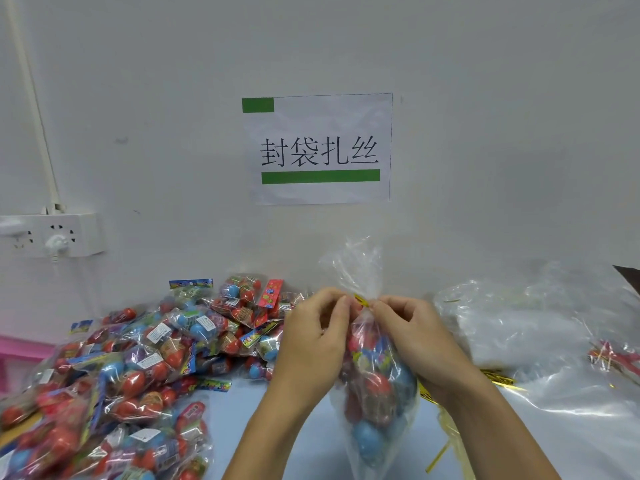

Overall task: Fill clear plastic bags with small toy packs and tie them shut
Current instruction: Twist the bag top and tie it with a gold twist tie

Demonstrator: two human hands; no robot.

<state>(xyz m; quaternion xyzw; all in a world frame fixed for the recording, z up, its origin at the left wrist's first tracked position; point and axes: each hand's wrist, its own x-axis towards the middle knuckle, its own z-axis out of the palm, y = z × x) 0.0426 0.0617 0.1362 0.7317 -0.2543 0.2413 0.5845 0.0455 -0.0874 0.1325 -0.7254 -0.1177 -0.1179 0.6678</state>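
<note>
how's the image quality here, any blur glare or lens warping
Head view: even, soft lighting with faint shadows; the wall sign is sharp; wide-angle bending curves the white conduit at far left; the toy pack pile smears toward the lower left corner; glare whitens the empty clear bags; both the left hand and right hand look slightly soft.

Paper sign [318, 149] on wall [485, 116] reads "封袋扎丝", w/ green bars above & below. Toy pack [194, 325] labels too blurred to read.
</note>
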